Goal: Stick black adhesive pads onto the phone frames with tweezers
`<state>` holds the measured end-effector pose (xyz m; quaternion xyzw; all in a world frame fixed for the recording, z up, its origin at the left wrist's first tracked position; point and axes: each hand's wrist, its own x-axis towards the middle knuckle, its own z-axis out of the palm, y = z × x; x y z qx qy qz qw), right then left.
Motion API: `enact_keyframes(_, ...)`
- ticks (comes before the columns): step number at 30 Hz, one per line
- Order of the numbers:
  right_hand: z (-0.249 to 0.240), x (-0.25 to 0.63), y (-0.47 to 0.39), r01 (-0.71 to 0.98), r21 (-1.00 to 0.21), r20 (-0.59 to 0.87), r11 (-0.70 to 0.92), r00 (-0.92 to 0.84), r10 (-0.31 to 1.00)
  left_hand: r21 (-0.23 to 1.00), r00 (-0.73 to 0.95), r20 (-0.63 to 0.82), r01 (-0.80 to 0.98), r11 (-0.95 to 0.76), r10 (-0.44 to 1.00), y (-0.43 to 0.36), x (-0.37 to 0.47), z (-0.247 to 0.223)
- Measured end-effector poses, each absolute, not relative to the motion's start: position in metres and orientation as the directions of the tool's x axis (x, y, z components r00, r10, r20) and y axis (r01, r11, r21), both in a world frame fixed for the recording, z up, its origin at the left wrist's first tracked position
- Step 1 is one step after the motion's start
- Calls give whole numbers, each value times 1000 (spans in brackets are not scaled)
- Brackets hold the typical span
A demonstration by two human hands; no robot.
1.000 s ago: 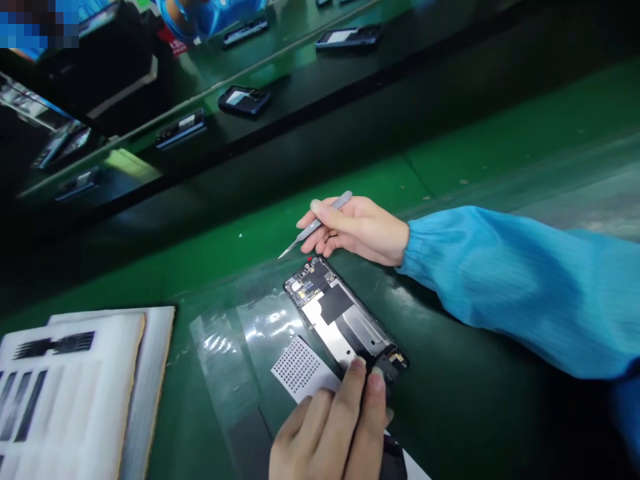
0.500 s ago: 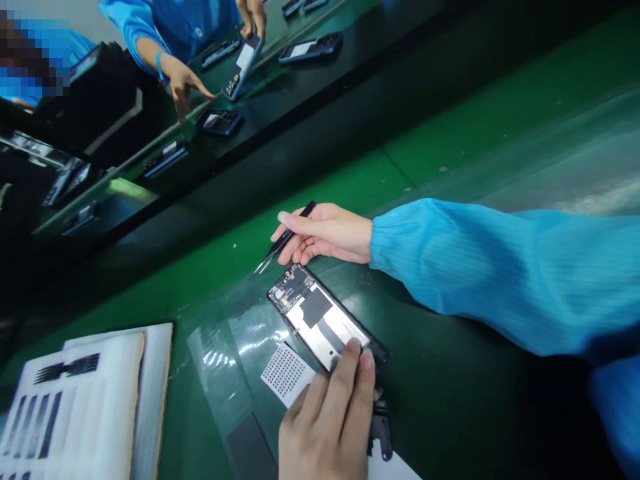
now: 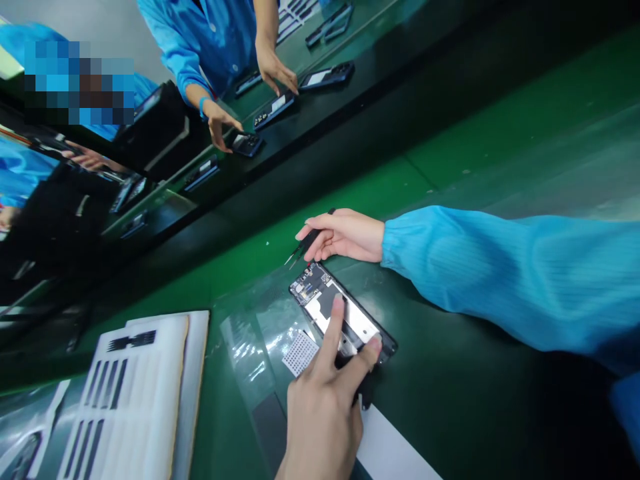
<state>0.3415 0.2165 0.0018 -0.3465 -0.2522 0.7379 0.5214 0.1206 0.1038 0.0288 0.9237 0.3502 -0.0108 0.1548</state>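
An opened phone lies face-down on the green mat, its circuit board and silver inside showing. My left hand rests over its lower part, two fingers spread and touching it; the other fingers are hidden. Just above the phone's upper end, my right hand holds black tweezers, whose thin tips point down and left. A white dotted sheet lies left of the phone. Beside my left hand, a black part is partly covered.
White foam trays with black strips stand at the lower left. Clear film and a white sheet lie on the mat. Across a raised dark ledge, another person's hands touch phones.
My left hand's fingers have spread, one now further up the phone. The tweezers have tilted slightly in my right hand. The whole view has shifted, and the other person's hands have lowered a phone.
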Motion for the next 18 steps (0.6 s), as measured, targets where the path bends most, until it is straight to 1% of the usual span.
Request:
enact_keyframes(5, 3, 347, 217, -582, -735, -277, -348, -211, 937, 156, 636, -188, 772, -616, 749, 103, 123, 23)
enact_keyframes(7, 5, 353, 218, -536, -763, -284, -360, -222, 933, 121, 591, -171, 806, -579, 788, 102, 125, 21)
enact_keyframes(9, 8, 361, 218, -450, -814, -288, -368, -238, 928, 92, 550, -146, 835, -542, 822, 102, 128, 20)
enact_keyframes(11, 13, 369, 217, -305, -877, -303, -371, -247, 920, 69, 516, -114, 857, -511, 849, 99, 130, 19)
enact_keyframes(14, 18, 370, 207, 21, -931, -359, -365, -242, 901, 74, 518, -59, 855, -513, 853, 94, 128, 19)
enact_keyframes(16, 19, 362, 191, 268, -906, -383, -328, -192, 903, 140, 539, -2, 834, -534, 842, 90, 122, 21)
enact_keyframes(18, 18, 348, 167, 489, -833, -349, -259, -102, 932, 265, 529, 100, 802, -535, 843, 87, 114, 24)
